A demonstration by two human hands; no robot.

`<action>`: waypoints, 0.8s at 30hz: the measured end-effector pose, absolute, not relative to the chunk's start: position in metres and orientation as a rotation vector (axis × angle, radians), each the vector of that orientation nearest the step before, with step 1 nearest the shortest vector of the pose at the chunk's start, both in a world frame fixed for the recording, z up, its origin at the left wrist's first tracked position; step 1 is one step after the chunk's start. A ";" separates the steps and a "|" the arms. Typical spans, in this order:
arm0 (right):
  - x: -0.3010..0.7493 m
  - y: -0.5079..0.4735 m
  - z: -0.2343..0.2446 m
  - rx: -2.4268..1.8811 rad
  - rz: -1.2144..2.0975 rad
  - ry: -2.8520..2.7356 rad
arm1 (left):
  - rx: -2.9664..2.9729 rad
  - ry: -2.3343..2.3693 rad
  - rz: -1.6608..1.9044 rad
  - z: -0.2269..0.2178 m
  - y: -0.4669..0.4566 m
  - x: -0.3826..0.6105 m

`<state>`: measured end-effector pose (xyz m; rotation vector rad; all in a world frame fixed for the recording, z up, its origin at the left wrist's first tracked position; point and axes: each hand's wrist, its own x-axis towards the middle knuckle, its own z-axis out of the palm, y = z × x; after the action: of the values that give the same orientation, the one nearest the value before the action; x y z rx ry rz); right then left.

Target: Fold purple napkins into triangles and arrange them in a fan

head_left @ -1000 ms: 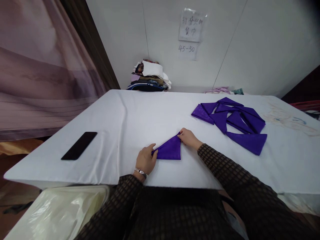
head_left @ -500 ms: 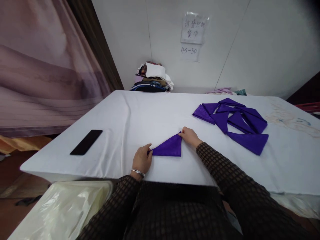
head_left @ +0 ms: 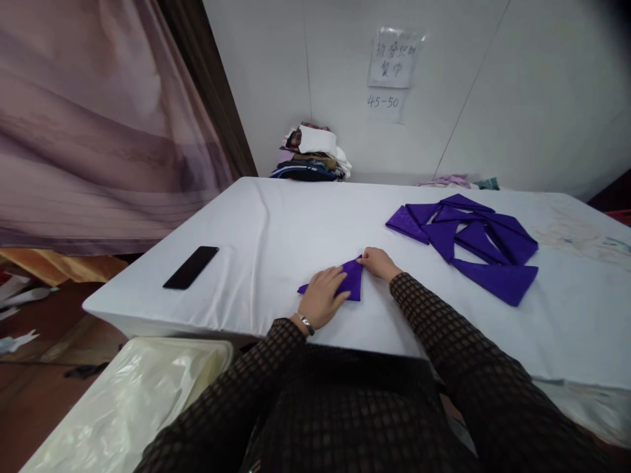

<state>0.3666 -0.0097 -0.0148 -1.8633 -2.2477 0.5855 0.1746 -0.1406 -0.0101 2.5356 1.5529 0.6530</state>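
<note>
A purple cloth napkin, folded into a triangle, lies on the white-covered table in front of me. My left hand rests flat across its middle with the fingers stretched out, hiding part of the cloth; the narrow tip pokes out on the left. At the upper right corner, my right hand pinches the napkin between thumb and finger. Farther right, several folded purple napkins overlap in a loose ring.
A black phone lies on the table's left side. Folded clothes are stacked behind the far edge, below a paper sign on the wall. A plastic-covered surface stands at lower left, and a curtain hangs on the left.
My left hand has let go of the napkin's left tip and moved right, flattening onto its middle. My right hand keeps its pinch on the corner. The view has shifted slightly.
</note>
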 end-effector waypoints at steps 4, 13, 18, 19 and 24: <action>0.370 -0.007 -0.006 -1.878 0.633 -2.293 | 2.615 1.480 0.317 -0.024 -0.137 0.192; 0.372 -0.005 0.002 -1.953 0.533 -2.204 | 2.616 1.499 0.249 -0.033 -0.137 0.189; 0.349 -0.059 0.000 -1.406 0.415 -2.146 | 2.647 1.484 0.322 -0.037 -0.137 0.189; 0.341 -0.073 -0.001 -1.222 0.482 -2.204 | 2.658 1.478 0.328 -0.037 -0.137 0.190; 0.315 -0.106 -0.010 -0.915 0.696 -2.527 | 2.698 1.511 0.316 -0.037 -0.138 0.192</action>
<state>0.3146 -0.1064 -0.0101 -0.9146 -2.5272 0.6957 0.1921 -0.1378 -0.0374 2.6984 1.5110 0.3161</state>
